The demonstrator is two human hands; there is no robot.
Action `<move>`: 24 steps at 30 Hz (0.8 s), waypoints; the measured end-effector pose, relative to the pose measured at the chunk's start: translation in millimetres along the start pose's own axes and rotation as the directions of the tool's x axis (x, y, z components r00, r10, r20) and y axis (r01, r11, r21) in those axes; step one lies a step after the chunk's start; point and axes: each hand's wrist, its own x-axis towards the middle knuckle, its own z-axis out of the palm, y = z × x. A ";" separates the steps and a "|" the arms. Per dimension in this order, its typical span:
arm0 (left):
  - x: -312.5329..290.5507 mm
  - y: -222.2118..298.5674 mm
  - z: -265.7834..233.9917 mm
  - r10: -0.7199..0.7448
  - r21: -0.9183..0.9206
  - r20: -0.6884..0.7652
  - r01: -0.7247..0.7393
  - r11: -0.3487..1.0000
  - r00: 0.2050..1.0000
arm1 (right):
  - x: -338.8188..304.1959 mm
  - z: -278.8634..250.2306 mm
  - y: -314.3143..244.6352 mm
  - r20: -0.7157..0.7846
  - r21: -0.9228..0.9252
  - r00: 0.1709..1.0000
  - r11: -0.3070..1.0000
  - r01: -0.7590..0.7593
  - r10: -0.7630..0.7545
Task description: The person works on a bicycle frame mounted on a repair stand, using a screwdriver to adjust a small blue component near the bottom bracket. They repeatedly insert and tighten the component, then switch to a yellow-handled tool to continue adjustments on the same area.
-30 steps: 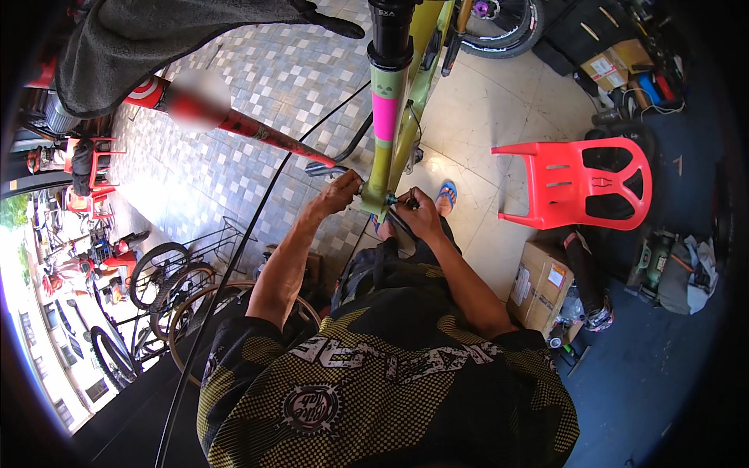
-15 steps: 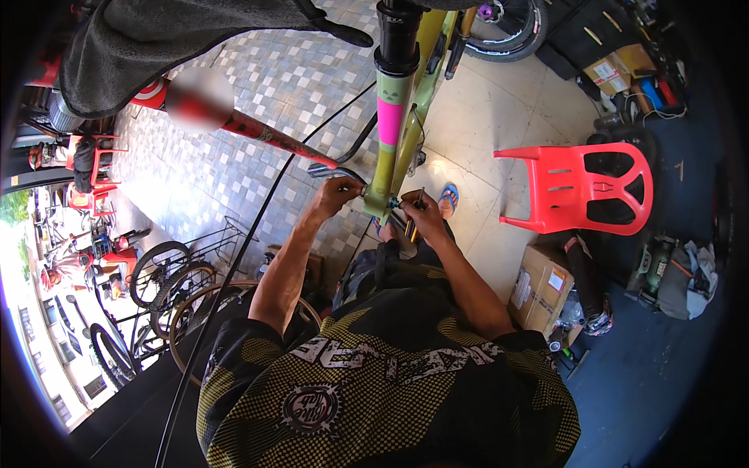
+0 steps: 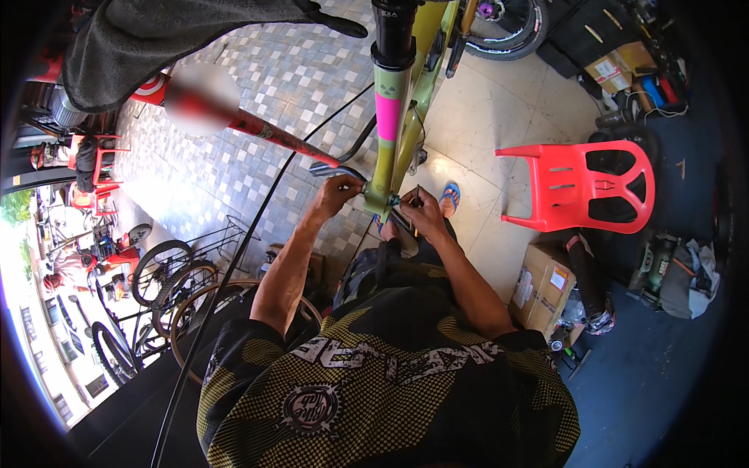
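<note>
An olive-green bicycle frame (image 3: 382,160) with a pink band comes down from the top centre to a blunt end in front of me. At the left side of that end, my left hand (image 3: 335,196) is closed in a pinch, fingertips touching the frame; whatever they grip is hidden. My right hand (image 3: 422,214) is closed at the right side around a slim dark tool (image 3: 418,192), mostly covered by the fingers. Between that hand and the frame a small bluish metal fitting (image 3: 394,200) sticks out.
A red plastic chair (image 3: 546,187) lies to the right, above a cardboard box (image 3: 540,287). A red stand arm (image 3: 281,139) and a black cloth (image 3: 179,47) are at upper left. Several bicycles stand at lower left, beside a black cable (image 3: 234,265). A wheel (image 3: 507,47) is at the top.
My right hand has turned slightly at the fitting, and the slim tool in it is tilted differently. My left hand has stayed at the frame's left side.
</note>
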 end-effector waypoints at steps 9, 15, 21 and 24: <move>1.5 -17.5 8.2 0.098 0.016 -0.071 -0.097 0.995 0.993 | -2.4 13.5 -7.0 0.078 0.103 0.995 0.992 -0.068 0.060; -0.2 -21.8 12.5 0.096 0.013 -0.092 -0.095 0.995 0.991 | -3.2 24.9 -17.3 -0.017 -0.214 0.995 0.972 0.093 -0.099; -2.2 -15.2 16.7 0.077 -0.046 -0.099 -0.082 0.996 0.992 | 9.6 19.2 2.2 -0.014 -0.274 0.991 0.954 0.123 -0.132; -2.2 -14.2 17.4 0.101 -0.024 -0.109 -0.104 0.994 0.989 | 9.6 15.5 1.0 0.013 -0.290 0.990 0.947 0.136 -0.138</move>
